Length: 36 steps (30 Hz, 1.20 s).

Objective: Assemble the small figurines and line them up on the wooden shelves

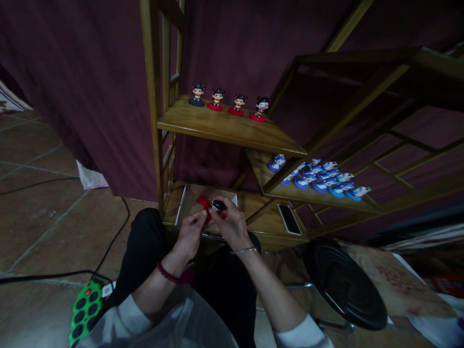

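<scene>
In front of my lap I hold a small figurine [218, 206] with black hair and red parts. My right hand [232, 224] wraps its fingers around the head end. Pinched closed, my left hand [191, 232] grips its red lower side, though the fingertips hide the exact contact. Below both hands lies a shallow white-edged cardboard box [185, 205] on the low shelf, with a red piece showing just past my fingers. On the upper shelf [217, 124] stand several similar figurines [217, 98] with black hair buns, on red or dark round bases.
Several blue-and-white figurines [319, 179] crowd the middle shelf at right. A phone [289, 219] lies on the low shelf. Beside my right arm is a black round stool [344, 285]. A green power strip [86, 309] and black cable [119, 232] are on the tiled floor at left.
</scene>
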Each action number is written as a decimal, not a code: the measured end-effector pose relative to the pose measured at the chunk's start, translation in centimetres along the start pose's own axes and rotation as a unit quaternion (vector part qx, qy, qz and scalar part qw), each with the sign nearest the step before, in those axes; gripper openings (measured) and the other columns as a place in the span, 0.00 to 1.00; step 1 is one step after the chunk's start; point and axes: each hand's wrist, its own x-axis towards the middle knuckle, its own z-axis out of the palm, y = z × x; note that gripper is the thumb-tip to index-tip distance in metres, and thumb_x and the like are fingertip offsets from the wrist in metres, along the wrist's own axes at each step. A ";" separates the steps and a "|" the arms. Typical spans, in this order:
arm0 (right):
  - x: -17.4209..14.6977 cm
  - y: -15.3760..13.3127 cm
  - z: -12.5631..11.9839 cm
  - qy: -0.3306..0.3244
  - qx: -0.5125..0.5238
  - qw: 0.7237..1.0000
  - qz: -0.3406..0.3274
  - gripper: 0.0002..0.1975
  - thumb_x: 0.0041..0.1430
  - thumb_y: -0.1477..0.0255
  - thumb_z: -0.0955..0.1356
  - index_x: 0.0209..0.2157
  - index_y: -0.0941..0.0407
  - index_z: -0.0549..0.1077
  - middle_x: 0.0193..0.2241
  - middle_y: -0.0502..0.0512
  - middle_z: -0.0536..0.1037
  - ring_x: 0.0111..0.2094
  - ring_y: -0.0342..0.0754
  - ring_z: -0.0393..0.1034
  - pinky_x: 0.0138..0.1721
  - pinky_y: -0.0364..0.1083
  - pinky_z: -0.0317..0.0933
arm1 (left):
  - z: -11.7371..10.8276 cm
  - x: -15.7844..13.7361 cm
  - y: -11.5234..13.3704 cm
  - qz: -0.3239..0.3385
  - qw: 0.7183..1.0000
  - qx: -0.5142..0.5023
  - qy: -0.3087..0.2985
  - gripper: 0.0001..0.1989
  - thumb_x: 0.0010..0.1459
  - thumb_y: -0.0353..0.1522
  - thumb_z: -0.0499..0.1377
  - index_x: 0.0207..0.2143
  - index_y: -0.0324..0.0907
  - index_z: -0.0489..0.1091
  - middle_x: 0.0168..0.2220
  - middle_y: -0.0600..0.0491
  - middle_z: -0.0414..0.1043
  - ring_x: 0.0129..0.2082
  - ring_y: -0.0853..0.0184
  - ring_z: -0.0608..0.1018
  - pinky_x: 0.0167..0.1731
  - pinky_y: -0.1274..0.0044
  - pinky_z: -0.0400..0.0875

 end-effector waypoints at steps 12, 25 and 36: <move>0.0 -0.1 -0.2 -0.004 -0.030 0.999 -0.013 0.13 0.50 0.71 0.64 0.40 0.51 0.67 0.39 0.49 0.74 0.31 0.42 0.70 0.35 0.43 0.65 | 0.1 0.1 0.3 -0.033 0.999 -0.030 0.013 0.13 0.37 0.35 0.67 0.27 0.36 0.75 0.30 0.51 0.75 0.32 0.69 0.75 0.39 0.75 0.70; 1.0 -0.2 -1.6 -0.073 0.039 0.994 -0.064 0.22 0.52 0.73 0.63 0.50 0.52 0.64 0.45 0.53 0.73 0.40 0.44 0.71 0.43 0.45 0.65 | 0.3 0.3 1.6 -0.043 0.996 -0.074 -0.034 0.15 0.46 0.28 0.63 0.40 0.40 0.72 0.44 0.49 0.73 0.43 0.65 0.74 0.48 0.67 0.67; 1.2 -0.7 -1.8 -0.072 0.037 0.996 -0.039 0.20 0.50 0.74 0.65 0.47 0.53 0.66 0.42 0.52 0.74 0.33 0.42 0.72 0.38 0.43 0.67 | 0.5 0.2 1.7 -0.037 0.994 -0.084 -0.053 0.15 0.47 0.29 0.63 0.40 0.40 0.72 0.44 0.49 0.72 0.43 0.65 0.74 0.47 0.67 0.67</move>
